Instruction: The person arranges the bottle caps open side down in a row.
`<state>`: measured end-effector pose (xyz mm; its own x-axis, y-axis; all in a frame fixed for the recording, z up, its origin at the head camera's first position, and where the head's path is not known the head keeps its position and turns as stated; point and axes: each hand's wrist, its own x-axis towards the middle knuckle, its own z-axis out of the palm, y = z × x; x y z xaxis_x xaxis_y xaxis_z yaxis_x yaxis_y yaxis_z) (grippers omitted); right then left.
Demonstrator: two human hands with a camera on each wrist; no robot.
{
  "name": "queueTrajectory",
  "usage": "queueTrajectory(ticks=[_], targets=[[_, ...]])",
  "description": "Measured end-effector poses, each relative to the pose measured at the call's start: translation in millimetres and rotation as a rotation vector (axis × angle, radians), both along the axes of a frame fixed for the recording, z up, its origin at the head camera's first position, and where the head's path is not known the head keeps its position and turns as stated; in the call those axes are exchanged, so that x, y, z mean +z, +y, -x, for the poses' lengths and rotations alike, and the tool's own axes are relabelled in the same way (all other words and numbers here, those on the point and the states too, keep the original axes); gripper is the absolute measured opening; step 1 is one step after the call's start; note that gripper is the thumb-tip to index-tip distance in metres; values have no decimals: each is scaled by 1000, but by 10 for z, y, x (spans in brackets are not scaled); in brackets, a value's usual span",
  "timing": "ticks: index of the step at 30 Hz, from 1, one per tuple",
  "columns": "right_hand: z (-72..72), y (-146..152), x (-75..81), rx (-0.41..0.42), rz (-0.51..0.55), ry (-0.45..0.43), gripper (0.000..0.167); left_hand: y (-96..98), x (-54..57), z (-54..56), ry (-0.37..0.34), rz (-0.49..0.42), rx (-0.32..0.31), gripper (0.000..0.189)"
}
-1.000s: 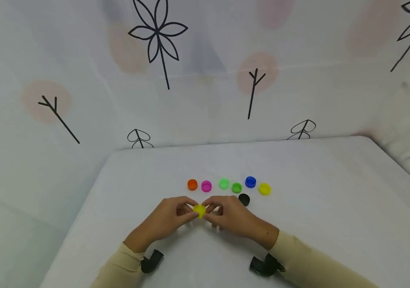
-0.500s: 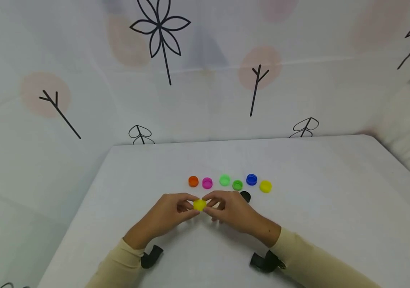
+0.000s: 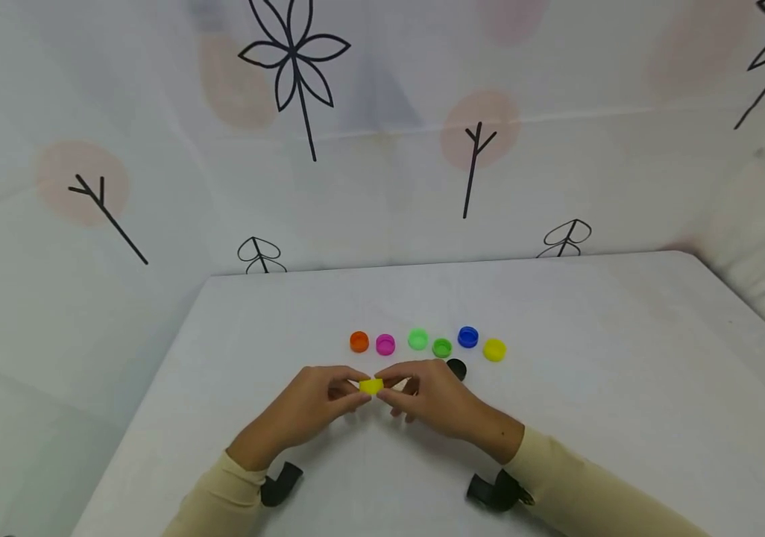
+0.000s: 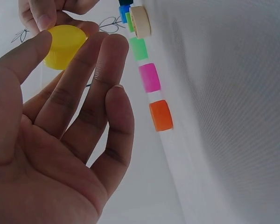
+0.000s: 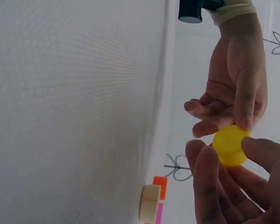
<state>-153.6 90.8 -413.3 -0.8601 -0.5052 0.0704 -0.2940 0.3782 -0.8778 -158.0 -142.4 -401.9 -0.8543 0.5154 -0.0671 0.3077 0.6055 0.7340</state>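
A yellow bottle cap (image 3: 371, 386) is held above the white table between both hands. My left hand (image 3: 309, 406) pinches its left side between thumb and fingers, while the other fingers stay loosely bent in the left wrist view. On the opposite side, my right hand (image 3: 439, 399) pinches the same cap (image 5: 231, 145) with thumb and fingers. A black cap (image 3: 456, 369) lies just behind the right hand, partly covered by it. Both wrist views show a cream cap (image 4: 140, 22) on the table; the right hand mostly hides it in the head view.
Beyond the hands lie an orange cap (image 3: 359, 341), a pink cap (image 3: 385, 344), a light green cap (image 3: 418, 339), a green cap (image 3: 442, 347), a blue cap (image 3: 468, 337) and another yellow cap (image 3: 494, 350). A patterned cloth (image 3: 382, 186) hangs behind the table.
The held yellow cap has tilted between the fingers, from a rounder face to a flatter, more side-on shape. Both hands keep their grip nearly in place. The caps on the table have not moved.
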Motion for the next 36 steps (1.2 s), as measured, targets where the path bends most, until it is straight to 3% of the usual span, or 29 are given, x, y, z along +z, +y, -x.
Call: queueTrajectory(ticks=[16,30,36], targets=[[-30,-68,-39,-22,37,-11,22,-56,-40,-31,-44,-13,20,28],[-20,-71,-22,-31,32,-33,26,-11,-25,-12,43,-36,24,33],[-16,-52,-13,-41,32,-34,25,12,-24,14,50,-70,10,37]])
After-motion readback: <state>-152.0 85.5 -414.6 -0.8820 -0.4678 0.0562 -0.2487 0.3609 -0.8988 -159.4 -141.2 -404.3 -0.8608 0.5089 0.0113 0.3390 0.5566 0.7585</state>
